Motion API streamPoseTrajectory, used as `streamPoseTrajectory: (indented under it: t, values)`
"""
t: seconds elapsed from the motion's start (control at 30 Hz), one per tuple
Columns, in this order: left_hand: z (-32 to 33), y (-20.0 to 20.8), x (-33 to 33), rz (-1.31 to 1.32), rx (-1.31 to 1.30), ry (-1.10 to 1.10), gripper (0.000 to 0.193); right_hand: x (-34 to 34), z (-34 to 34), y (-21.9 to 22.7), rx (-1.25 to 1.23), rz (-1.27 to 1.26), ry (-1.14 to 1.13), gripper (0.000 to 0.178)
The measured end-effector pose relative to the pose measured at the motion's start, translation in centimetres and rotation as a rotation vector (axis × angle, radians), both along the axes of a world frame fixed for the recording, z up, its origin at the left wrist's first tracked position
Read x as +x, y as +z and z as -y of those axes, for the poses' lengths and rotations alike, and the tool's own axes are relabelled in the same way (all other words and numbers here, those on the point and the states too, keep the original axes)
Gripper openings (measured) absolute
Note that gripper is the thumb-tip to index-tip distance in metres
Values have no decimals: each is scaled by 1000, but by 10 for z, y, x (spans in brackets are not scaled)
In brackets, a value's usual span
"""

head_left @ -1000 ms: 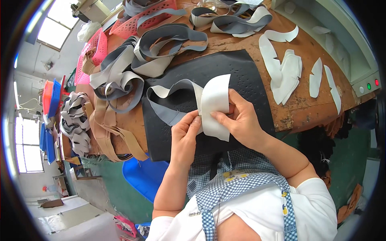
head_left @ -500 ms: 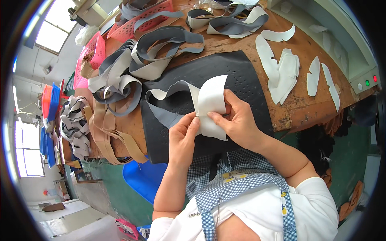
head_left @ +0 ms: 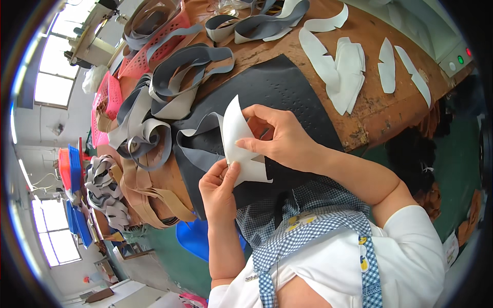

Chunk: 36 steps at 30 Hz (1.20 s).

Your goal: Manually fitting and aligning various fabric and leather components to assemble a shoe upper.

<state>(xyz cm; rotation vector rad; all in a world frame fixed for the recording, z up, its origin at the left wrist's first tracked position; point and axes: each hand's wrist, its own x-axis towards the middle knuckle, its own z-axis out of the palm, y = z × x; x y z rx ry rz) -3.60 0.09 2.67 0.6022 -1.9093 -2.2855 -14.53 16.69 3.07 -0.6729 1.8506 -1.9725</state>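
Over a black mat [head_left: 277, 84] I hold a curved white piece [head_left: 235, 133] of thin sheet material, with a grey strip [head_left: 197, 158] looping out from its left side. My left hand [head_left: 220, 186] pinches the lower edge between thumb and fingers, where the strip meets the white piece. My right hand [head_left: 282, 134] has its thumb on the white face and its fingers behind it, partly hidden. The white piece stands bent, its pointed upper end raised and its lower part spreading to the right.
Bundles of grey strips [head_left: 174, 77] and tan strips [head_left: 149, 197] lie on the left of the wooden table [head_left: 382, 120]. Pink baskets [head_left: 108, 100] stand beyond them. White cut pieces [head_left: 346, 77] rest at the right, near a machine housing with lit buttons [head_left: 460, 60].
My right hand has moved left and tilted the white piece more upright. My left hand has slid slightly left and down along its lower edge. The whole view has shifted.
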Motion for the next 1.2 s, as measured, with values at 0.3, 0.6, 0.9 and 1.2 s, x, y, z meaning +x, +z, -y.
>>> streamPoseTrajectory:
  t: [0.3,0.6,0.9,1.2]
  values:
    - [3,-1,2,-19,4,-7,30,-1,5,-5,-19,3,-25,31]
    - [-9,8,-1,-3,-61,-52,26,13,11,-8,-18,7,-51,36]
    - [-8,8,1,4,-14,-133,33,-8,12,-6,-89,5,-45,37]
    - [-3,8,3,-50,20,-132,47,-11,21,-16,-82,1,-51,39]
